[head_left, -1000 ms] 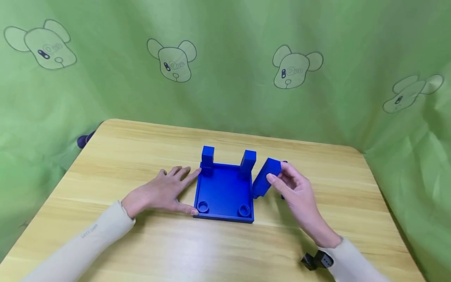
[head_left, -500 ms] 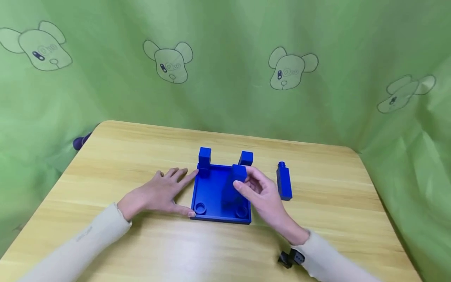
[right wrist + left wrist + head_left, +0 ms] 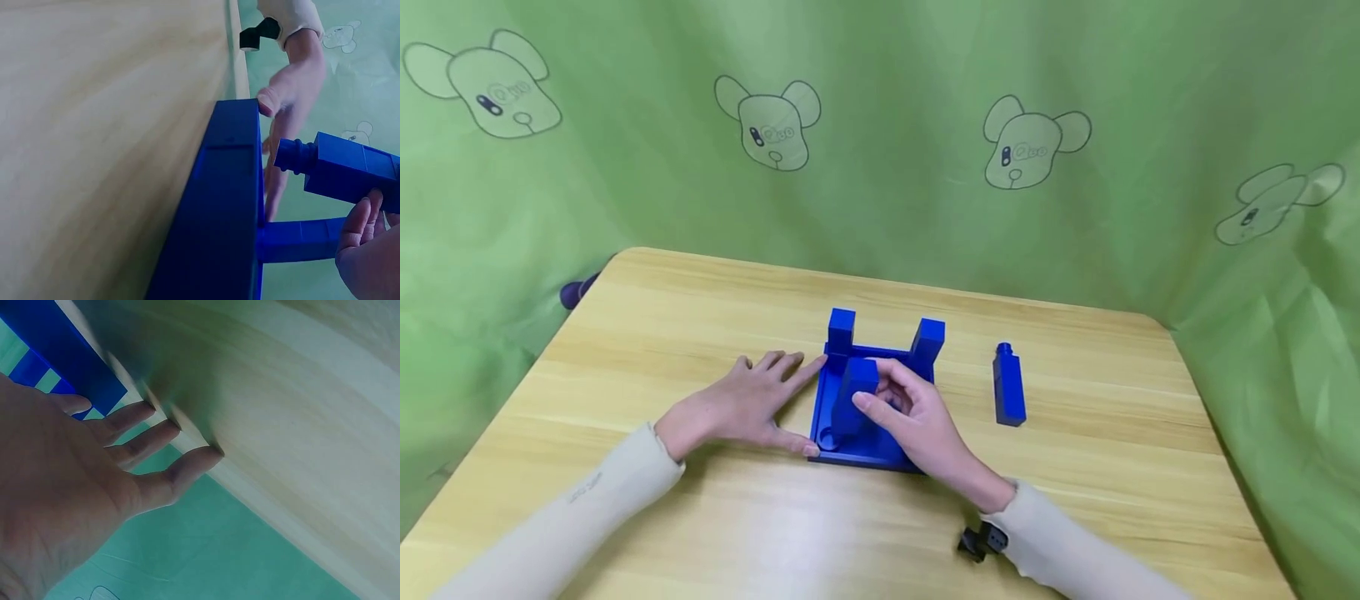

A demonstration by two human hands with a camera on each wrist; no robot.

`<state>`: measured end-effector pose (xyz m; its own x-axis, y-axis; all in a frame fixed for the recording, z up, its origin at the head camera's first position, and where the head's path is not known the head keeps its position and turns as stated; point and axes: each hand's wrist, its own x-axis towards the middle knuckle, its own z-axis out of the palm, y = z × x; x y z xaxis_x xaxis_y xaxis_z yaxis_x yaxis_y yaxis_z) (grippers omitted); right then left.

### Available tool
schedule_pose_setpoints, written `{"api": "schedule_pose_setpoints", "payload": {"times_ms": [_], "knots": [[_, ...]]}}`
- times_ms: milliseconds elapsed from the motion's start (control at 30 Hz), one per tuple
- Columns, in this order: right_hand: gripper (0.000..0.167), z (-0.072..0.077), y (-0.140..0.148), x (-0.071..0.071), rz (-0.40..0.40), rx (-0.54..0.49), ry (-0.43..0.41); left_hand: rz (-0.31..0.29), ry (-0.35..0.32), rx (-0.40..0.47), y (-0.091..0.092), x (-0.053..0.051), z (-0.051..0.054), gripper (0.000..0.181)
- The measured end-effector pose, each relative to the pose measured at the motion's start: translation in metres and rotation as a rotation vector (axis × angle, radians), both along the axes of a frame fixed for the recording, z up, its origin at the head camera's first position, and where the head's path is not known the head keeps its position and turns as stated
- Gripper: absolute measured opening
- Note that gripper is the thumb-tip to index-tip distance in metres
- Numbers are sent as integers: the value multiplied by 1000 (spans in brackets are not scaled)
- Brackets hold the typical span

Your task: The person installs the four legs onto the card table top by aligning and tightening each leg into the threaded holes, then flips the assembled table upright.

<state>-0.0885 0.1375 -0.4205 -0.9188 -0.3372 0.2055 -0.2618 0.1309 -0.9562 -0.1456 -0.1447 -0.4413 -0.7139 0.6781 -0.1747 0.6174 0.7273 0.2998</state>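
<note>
A square blue tray-like base with a raised rim lies on the table. Two blue square legs stand upright at its far corners. My left hand lies spread along the base's left side, thumb and index finger touching its edge. Between thumb and fingers, my right hand pinches another blue leg above the near-left corner, where a round socket partly shows. In the right wrist view, the held leg's threaded end points toward the base and is apart from it. My right hand hides the near-right corner.
One more blue leg lies on the wooden table to the right of the base, its threaded end pointing away. A green printed curtain hangs behind and beside the table. A dark purple object shows past the left edge.
My right hand has carried the leg leftward, from beside the base's right side across to above its near-left corner. The loose leg on the right has come into view. My left hand stays put.
</note>
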Motion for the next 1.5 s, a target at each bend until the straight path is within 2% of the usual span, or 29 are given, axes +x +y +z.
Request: {"api": "schedule_pose_setpoints", "payload": {"times_ms": [333, 600, 767, 867, 1033, 1200, 1500], "knots": [[28, -8, -9, 3, 31, 4, -9, -10, 16, -7, 1, -2, 0, 131], [30, -11, -13, 3, 47, 79, 26, -16, 18, -10, 1, -2, 0, 131], [39, -4, -14, 2, 50, 166, 96, -16, 11, -9, 0, -1, 0, 130], [37, -2, -14, 3, 52, 206, 133, -16, 9, -2, 0, -1, 0, 130], [28, 0, -18, 6, 31, 190, 95, -19, 20, 1, -1, -1, -4, 130], [29, -1, -19, 7, 3, 188, 83, -18, 23, -2, -1, -1, -5, 130], [30, -3, -19, 6, -3, 220, 196, -7, 4, -8, 0, 0, -1, 129]]}}
